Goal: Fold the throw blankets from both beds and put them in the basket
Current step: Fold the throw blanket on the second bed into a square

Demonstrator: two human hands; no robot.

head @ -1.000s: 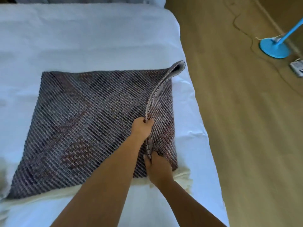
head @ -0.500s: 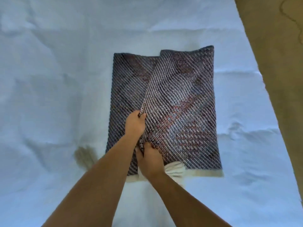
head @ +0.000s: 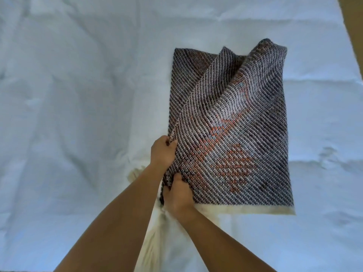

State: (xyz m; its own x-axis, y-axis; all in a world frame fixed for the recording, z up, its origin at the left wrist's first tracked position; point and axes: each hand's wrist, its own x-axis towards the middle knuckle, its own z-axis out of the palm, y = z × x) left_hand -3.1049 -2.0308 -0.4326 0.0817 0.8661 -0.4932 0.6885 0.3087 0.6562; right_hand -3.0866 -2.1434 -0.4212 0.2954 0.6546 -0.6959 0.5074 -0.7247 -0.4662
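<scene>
Throw blanket (head: 245,134) folded further over, left hand (head: 164,152) and right hand (head: 177,195) gripping.

The fingertips of the left hand (head: 162,153) were tucked out of sight in the left edge of the blanket (head: 235,134), as were those of the right hand (head: 177,195). Both forearms ran off the near edge. The floor (head: 356,16) was only a cut-off sliver far right.

The left forearm (head: 121,222) and the right forearm (head: 212,244) are both bare from the wrist back to where the picture cuts them off; the left one, on the side away from the throw blanket (head: 235,134), fills more of the view and is shadowed along its underside. The left grip (head: 164,154) and the right grip (head: 177,195) are bare as well; the nails are too small to make out.
</scene>
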